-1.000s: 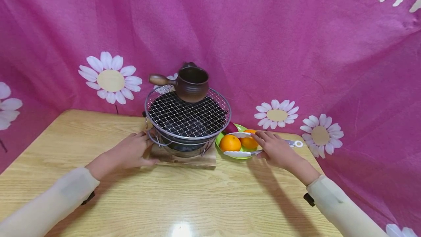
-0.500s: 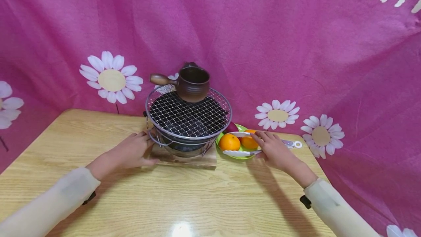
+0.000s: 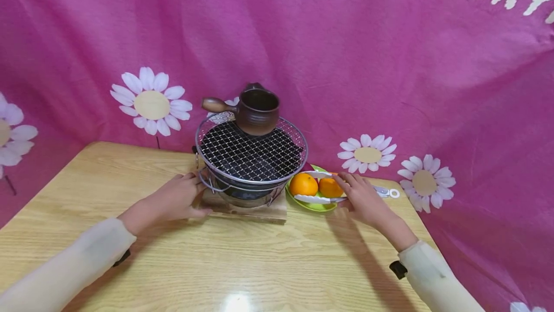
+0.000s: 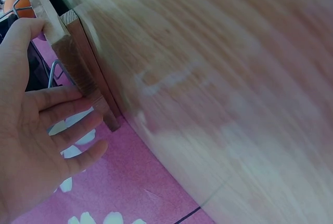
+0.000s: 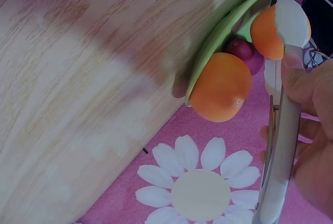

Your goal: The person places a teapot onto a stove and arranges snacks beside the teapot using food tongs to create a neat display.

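Note:
In the head view, my right hand (image 3: 361, 199) holds metal tongs (image 5: 281, 161) with white tips, thumb along one arm in the right wrist view. The spread tips stand on either side of an orange (image 3: 304, 184) on a green plate (image 3: 318, 207); a second orange (image 5: 221, 87) sits beside it. A dark red round fruit (image 5: 243, 55) lies between the oranges in the right wrist view. My left hand (image 3: 177, 199) rests its nearly straight fingers and thumb against the wooden board (image 4: 75, 65) under a round tabletop grill (image 3: 246, 192).
A wire mesh rack (image 3: 242, 156) tops the grill, and a brown clay pot (image 3: 258, 119) with a side handle stands at its back. A wire loop (image 3: 209, 182) sticks out near my left hand. The pink flowered cloth (image 3: 324, 62) hangs behind the wooden table (image 3: 268, 264).
The head view has shifted slightly, so the scene sits a little further right. The tongs, fruit, grill and both hands otherwise stay nearly as they were.

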The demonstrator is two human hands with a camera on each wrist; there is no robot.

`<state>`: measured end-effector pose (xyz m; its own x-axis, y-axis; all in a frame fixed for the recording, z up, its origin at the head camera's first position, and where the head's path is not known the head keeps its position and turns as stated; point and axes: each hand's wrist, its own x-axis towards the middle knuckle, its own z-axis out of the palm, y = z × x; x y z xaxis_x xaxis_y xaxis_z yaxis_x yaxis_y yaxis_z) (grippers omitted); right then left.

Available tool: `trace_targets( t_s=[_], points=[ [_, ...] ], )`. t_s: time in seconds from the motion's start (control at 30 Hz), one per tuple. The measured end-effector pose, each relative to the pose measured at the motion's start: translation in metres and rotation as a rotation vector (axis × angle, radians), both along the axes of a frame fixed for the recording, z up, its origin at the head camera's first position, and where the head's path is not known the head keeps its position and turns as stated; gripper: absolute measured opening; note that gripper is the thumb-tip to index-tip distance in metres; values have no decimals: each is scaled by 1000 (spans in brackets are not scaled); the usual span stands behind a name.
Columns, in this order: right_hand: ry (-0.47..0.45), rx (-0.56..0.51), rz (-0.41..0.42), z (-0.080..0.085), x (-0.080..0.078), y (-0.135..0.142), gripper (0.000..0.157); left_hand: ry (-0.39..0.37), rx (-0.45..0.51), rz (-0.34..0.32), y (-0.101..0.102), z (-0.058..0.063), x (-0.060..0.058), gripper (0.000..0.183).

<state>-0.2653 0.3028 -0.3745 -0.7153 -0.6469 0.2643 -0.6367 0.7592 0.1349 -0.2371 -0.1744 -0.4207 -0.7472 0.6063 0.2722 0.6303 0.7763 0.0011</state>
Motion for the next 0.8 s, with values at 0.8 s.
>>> trace_targets(
  t_s=[0.8],
  points=[
    [61,-109,-39,11,-4,4,65,35,-10,10,0,-6,-3,80]
  ],
)
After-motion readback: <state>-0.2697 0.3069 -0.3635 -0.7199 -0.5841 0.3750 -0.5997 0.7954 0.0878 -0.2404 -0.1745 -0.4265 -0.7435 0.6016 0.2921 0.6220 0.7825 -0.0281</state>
